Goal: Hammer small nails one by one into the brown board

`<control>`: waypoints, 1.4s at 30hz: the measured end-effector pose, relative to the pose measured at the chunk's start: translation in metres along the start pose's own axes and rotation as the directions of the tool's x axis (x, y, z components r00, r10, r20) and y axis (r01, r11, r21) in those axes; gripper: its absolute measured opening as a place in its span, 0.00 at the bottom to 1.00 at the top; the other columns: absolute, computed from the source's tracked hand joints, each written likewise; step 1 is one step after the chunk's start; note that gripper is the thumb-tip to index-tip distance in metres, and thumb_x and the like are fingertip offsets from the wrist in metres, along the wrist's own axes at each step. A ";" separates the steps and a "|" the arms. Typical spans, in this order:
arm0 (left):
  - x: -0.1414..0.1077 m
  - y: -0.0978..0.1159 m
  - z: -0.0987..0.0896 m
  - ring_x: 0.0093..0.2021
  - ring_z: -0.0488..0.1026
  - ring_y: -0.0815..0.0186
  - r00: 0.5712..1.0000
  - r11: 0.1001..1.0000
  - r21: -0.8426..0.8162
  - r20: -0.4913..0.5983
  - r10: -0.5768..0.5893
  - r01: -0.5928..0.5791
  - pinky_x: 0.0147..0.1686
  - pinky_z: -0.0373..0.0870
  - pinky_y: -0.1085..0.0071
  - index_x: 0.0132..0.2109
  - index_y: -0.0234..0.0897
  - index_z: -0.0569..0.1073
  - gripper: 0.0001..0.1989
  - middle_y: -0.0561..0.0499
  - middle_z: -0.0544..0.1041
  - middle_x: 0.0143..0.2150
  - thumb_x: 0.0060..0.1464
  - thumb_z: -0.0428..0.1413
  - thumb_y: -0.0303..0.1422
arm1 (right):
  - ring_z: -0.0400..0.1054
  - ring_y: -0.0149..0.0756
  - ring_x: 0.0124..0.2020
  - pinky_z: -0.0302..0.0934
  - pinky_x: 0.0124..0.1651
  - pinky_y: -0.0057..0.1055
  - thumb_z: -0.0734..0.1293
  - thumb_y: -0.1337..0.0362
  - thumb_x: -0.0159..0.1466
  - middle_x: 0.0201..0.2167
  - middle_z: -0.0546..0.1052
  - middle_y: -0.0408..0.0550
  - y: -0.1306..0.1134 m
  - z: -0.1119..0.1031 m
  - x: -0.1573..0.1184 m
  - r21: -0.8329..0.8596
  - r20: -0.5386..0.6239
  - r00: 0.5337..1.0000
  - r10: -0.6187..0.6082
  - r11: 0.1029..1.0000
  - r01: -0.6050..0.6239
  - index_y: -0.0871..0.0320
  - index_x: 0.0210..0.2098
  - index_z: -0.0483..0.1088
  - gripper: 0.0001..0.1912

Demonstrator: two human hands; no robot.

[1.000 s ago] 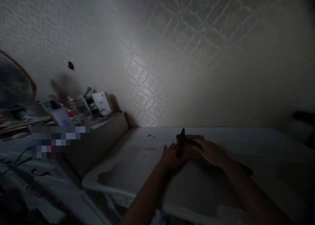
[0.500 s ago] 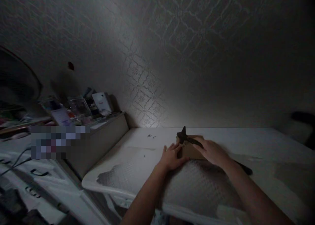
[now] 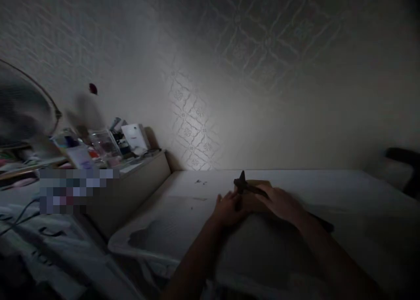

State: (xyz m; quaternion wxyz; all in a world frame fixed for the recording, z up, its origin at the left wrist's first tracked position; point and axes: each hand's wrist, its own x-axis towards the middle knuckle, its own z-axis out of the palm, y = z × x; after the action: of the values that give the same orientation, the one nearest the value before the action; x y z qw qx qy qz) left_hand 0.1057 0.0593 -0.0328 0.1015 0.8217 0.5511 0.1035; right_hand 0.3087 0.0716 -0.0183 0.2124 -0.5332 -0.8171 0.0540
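A hammer (image 3: 242, 184) is gripped in my right hand (image 3: 281, 204), closed around its handle. Its dark handle end sticks out behind my wrist. The hammer head is over the left end of a flat brown board (image 3: 254, 204), which lies on the white table (image 3: 315, 184). My left hand (image 3: 228, 210) is closed at the board's left end, with its fingertips right beside the hammer head. Whether anything small sits between those fingers is too dark to see. Several small dark bits (image 3: 200, 182) lie on the table to the left, too small to name.
To the left stands a white drawer cabinet (image 3: 131, 190) carrying a white box (image 3: 135, 136), a clear case (image 3: 105, 146) and a pale tube (image 3: 80, 156). A fan (image 3: 24, 107) is behind them. Patterned wall (image 3: 269, 116) rises behind the table. A dark curved object (image 3: 405, 155) is at far right.
The hammer head has shifted very slightly left and down near my left fingers. The wall looks brighter, while my hands and the near table look darker. Both hands keep their places.
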 end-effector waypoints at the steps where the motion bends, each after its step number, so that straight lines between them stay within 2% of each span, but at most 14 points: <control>1: 0.000 0.000 -0.001 0.65 0.47 0.50 1.000 1.000 0.002 0.003 -0.003 0.003 0.60 0.40 0.42 0.63 0.44 0.54 0.37 0.47 0.51 0.66 0.51 0.41 0.58 | 0.70 0.41 0.38 0.58 0.35 0.30 0.53 0.57 0.64 0.40 0.75 0.52 0.000 -0.001 0.000 0.006 -0.005 1.000 -0.006 1.000 0.006 0.54 0.51 0.64 0.19; 4: -0.001 0.001 -0.002 0.65 0.47 0.51 1.000 1.000 -0.005 0.006 -0.001 0.001 0.60 0.40 0.42 0.63 0.43 0.53 0.37 0.46 0.51 0.66 0.51 0.41 0.58 | 0.71 0.42 0.37 0.58 0.34 0.31 0.52 0.57 0.65 0.37 0.76 0.52 0.000 -0.001 0.000 0.008 0.000 1.000 0.009 1.000 -0.009 0.55 0.51 0.65 0.20; 8: -0.001 0.001 -0.002 0.65 0.46 0.51 1.000 1.000 -0.011 0.006 -0.007 0.007 0.60 0.40 0.42 0.62 0.43 0.56 0.37 0.46 0.50 0.66 0.51 0.41 0.58 | 0.70 0.41 0.39 0.58 0.36 0.31 0.54 0.57 0.64 0.39 0.76 0.52 0.002 0.002 0.001 0.019 0.008 1.000 0.000 1.000 0.000 0.54 0.51 0.64 0.19; 13: 0.000 -0.001 0.000 0.65 0.47 0.51 1.000 1.000 -0.002 0.003 0.007 -0.007 0.59 0.40 0.41 0.63 0.44 0.52 0.37 0.48 0.49 0.67 0.51 0.41 0.58 | 0.71 0.42 0.37 0.58 0.35 0.32 0.53 0.56 0.65 0.38 0.76 0.52 0.003 0.002 0.001 0.012 -0.008 1.000 0.009 1.000 -0.009 0.54 0.51 0.64 0.20; 17: 0.000 -0.001 0.000 0.65 0.47 0.51 1.000 1.000 0.004 0.004 0.001 -0.001 0.60 0.41 0.42 0.62 0.43 0.56 0.37 0.47 0.50 0.66 0.51 0.40 0.58 | 0.70 0.42 0.38 0.58 0.36 0.32 0.53 0.57 0.64 0.38 0.76 0.52 0.002 0.002 0.001 0.004 0.020 1.000 0.009 1.000 -0.009 0.55 0.50 0.65 0.19; 22: 0.000 -0.001 0.000 0.65 0.46 0.51 1.000 1.000 0.002 0.012 -0.003 0.003 0.60 0.41 0.42 0.63 0.44 0.54 0.37 0.47 0.50 0.66 0.51 0.40 0.58 | 0.70 0.41 0.39 0.58 0.37 0.31 0.54 0.57 0.64 0.39 0.76 0.52 0.003 0.002 0.002 0.042 -0.001 1.000 0.001 0.999 -0.001 0.55 0.51 0.64 0.19; 25: 0.000 0.000 0.000 0.65 0.47 0.50 1.000 1.000 0.024 0.007 0.001 -0.001 0.59 0.41 0.41 0.62 0.43 0.57 0.37 0.46 0.50 0.66 0.51 0.40 0.58 | 0.70 0.41 0.40 0.58 0.38 0.31 0.55 0.58 0.64 0.39 0.76 0.52 0.002 0.002 0.001 0.041 0.007 1.000 -0.002 0.999 0.002 0.54 0.51 0.64 0.19; 31: -0.001 0.001 -0.002 0.65 0.47 0.51 1.000 1.000 0.004 0.006 -0.001 0.001 0.59 0.40 0.42 0.63 0.43 0.52 0.37 0.46 0.50 0.66 0.52 0.41 0.57 | 0.71 0.41 0.37 0.58 0.35 0.31 0.53 0.57 0.65 0.38 0.76 0.52 0.001 0.000 0.000 0.028 -0.026 1.000 0.007 1.000 -0.006 0.54 0.50 0.65 0.19; 37: 0.000 0.000 -0.001 0.65 0.46 0.52 1.000 1.000 0.003 0.016 -0.013 0.013 0.60 0.39 0.42 0.63 0.42 0.55 0.37 0.46 0.50 0.67 0.51 0.42 0.57 | 0.70 0.41 0.37 0.58 0.35 0.31 0.54 0.58 0.64 0.38 0.76 0.52 0.002 0.001 0.001 0.013 0.004 1.000 0.013 1.000 -0.013 0.55 0.50 0.65 0.18; 42: 0.000 -0.001 -0.001 0.65 0.46 0.52 1.000 1.000 -0.018 0.006 -0.004 0.004 0.60 0.39 0.42 0.62 0.44 0.55 0.37 0.47 0.49 0.67 0.51 0.42 0.57 | 0.70 0.41 0.39 0.58 0.37 0.31 0.54 0.58 0.64 0.41 0.75 0.52 0.002 0.002 0.001 0.028 -0.012 1.000 -0.001 1.000 0.002 0.54 0.51 0.64 0.19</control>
State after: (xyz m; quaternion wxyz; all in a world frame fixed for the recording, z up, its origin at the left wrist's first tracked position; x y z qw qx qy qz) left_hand 0.1048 0.0592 -0.0321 0.1109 0.8201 0.5514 0.1058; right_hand 0.3097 0.0735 -0.0204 0.2246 -0.5298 -0.8155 0.0622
